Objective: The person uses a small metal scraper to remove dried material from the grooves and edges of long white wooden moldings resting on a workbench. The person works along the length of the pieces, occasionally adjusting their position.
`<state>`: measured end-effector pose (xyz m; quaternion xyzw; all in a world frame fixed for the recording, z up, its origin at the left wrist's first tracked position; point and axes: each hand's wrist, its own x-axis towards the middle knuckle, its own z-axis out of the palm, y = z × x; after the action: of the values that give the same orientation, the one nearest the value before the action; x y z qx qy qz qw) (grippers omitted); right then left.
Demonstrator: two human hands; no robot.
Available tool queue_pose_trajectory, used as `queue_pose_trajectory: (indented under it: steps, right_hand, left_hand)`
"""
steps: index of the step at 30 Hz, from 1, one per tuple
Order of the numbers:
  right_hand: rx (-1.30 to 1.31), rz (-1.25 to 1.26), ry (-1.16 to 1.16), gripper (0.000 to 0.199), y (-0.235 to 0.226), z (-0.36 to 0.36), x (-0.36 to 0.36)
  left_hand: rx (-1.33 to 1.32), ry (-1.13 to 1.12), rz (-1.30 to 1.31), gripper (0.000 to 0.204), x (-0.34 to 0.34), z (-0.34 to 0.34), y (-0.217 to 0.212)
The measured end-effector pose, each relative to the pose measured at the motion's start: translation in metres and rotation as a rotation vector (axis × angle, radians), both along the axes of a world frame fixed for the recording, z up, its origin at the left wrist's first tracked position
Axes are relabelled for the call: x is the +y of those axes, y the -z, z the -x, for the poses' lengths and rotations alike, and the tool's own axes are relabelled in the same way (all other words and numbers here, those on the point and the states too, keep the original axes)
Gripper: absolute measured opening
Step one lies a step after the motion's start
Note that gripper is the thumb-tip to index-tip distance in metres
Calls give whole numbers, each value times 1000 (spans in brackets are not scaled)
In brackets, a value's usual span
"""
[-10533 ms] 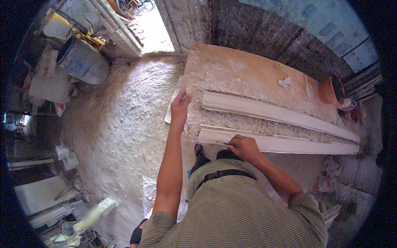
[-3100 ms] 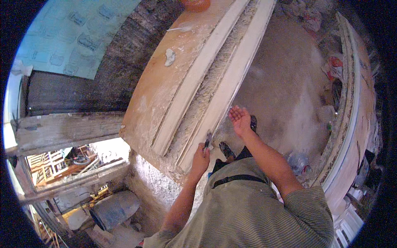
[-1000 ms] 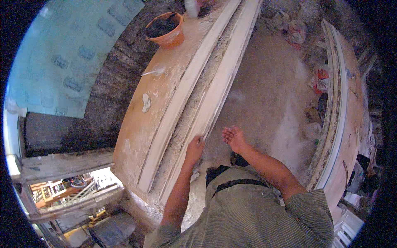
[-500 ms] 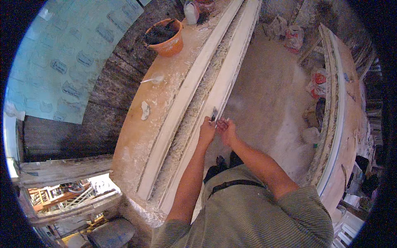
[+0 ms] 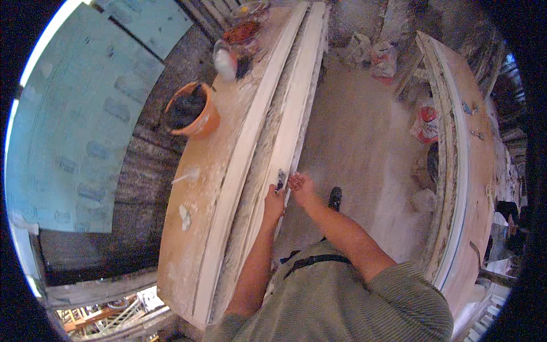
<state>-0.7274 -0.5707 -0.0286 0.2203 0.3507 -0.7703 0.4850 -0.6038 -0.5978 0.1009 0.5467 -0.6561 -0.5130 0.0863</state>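
Observation:
My left hand is closed around a small scraper-like tool with a dark blade, its tip over the outer of two long white plaster mouldings. Beside it, just off the moulding's outer edge, is my right hand, its fingers curled and smudged. Whether anything lies within those fingers is too small to make out. Both mouldings run lengthwise along a wooden bench, with a rough, crumb-filled gap between them. A pale lump of plaster rests on the bench to the left.
An orange bucket with dark contents stands on the bench's far left, near a white container. Dusty floor stretches between this bench and a second bench on the right. Plastic bags lie at the far end.
My view has shifted, and I have stepped forward along the bench. Both hands stay close together at the outer moulding's edge; the right has opened a small gap from the left.

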Motion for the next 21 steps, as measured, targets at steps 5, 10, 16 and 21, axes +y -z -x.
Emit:
queue_pose_trajectory:
  steps: [5,10,16,21]
  right_hand:
    - [44,-46,-67,39,-8,106,-66]
    - [45,-94,-97,41,2,209,-115]
    - [41,-31,-90,30,-10,323,-171]
    - [75,-23,-63,32,-12,433,-230]
  left_hand:
    - [109,2,-60,20,-84,143,-1]
    - [48,8,-2,17,-141,253,8]
    - [12,56,127,18,-210,384,7]
    - [26,81,129,27,-286,494,19]
